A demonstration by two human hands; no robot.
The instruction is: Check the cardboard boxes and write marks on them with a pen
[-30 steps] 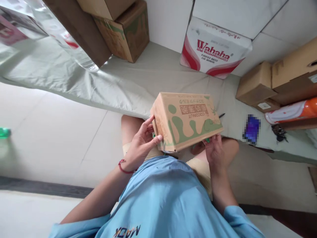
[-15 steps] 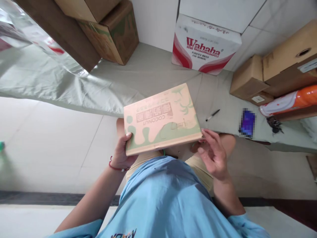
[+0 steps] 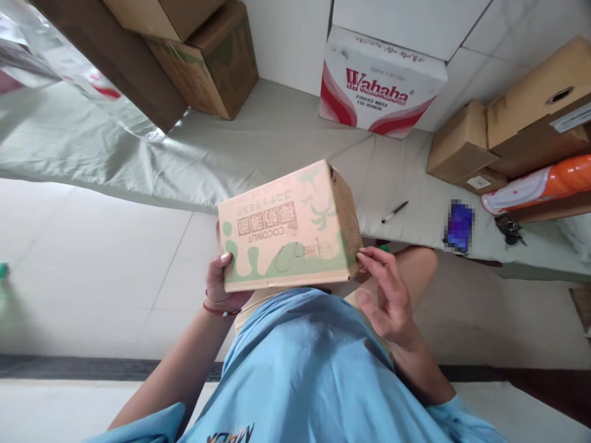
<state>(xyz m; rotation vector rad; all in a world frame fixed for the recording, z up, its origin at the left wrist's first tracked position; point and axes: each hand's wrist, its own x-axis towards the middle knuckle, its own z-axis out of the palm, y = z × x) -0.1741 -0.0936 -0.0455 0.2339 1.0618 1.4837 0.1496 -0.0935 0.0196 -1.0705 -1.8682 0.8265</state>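
A brown cardboard box with green drip shapes, a palm tree and the printed word COCONUT is tilted above my lap. Its lettering is upside down to me. My left hand grips the near left corner, thumb on the printed face and the other fingers hidden behind. At the near right corner, my right hand holds the box with bent fingers against its right end. The right thumb stands off the cardboard, and some fingertips are hidden under the corner.
On the cloth-covered surface lie a pen and a blurred-out blue item. Keys are beside an orange-and-white cylinder. A Wahaba water box stands behind; cardboard boxes are at right, others at left.
The box has shifted left and turned, so its right end face now shows. My right hand has moved left with it, and my left hand slightly left.
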